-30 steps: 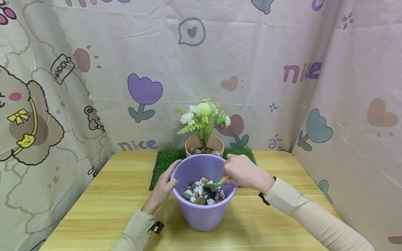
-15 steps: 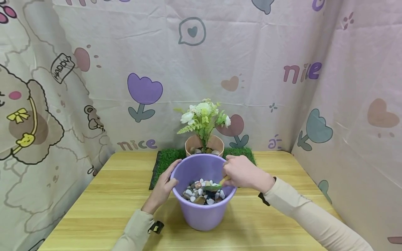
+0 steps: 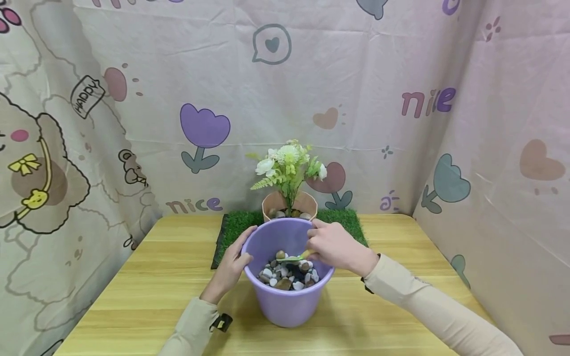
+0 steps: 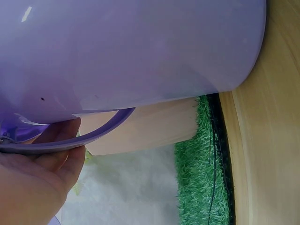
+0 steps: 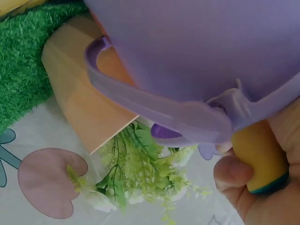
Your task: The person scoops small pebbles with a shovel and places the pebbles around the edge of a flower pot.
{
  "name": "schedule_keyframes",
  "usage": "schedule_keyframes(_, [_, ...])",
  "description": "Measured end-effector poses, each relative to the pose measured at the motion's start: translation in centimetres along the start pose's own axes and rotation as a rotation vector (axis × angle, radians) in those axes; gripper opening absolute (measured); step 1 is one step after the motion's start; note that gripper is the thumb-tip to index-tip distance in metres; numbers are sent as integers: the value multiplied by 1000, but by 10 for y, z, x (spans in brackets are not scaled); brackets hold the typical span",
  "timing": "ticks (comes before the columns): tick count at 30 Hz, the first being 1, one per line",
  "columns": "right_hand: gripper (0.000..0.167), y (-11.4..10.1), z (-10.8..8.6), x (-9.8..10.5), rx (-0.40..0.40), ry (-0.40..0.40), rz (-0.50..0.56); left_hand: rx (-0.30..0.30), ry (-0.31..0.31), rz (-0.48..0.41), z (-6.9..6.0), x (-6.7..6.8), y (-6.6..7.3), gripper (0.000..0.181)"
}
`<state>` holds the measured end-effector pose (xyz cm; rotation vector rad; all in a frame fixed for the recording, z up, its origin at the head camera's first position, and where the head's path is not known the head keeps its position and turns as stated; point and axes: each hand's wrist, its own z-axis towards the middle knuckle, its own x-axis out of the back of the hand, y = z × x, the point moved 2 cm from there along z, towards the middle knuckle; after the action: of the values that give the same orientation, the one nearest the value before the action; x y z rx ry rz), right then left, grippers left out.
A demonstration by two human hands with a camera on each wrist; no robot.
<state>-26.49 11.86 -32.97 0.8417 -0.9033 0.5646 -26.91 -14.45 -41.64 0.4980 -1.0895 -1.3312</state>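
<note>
A purple bucket stands on the wooden table, with white, brown and dark pebbles in its bottom. My left hand grips its left rim, thumb towards the inside. In the left wrist view, fingers reach past the bucket's purple carrying handle. My right hand, above the right rim, grips a small trowel with a green blade. Its yellow grip shows within the curled fingers in the right wrist view. The blade is low inside the bucket, among the pebbles, with a brown pebble by its tip.
Behind the bucket is a peach flowerpot with white flowers and stones in it. Green artificial turf lies under that pot. A printed cloth hangs behind and on both sides of the wooden table.
My right hand has moved slightly left, taking the trowel with it. A brown pebble now shows by the blade's tip, and pebbles have shifted around it. The left hand stays on the rim.
</note>
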Motion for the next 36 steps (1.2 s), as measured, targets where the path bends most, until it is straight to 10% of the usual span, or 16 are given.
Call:
schedule_keyframes(14, [20,4,-4,-4,-89,85,-21,15,0,2,-1,0,0,72])
schedule_keyframes(36, [17,13,-11,-14,-269,49,262,6,-19,-25,-1,1,-2,72])
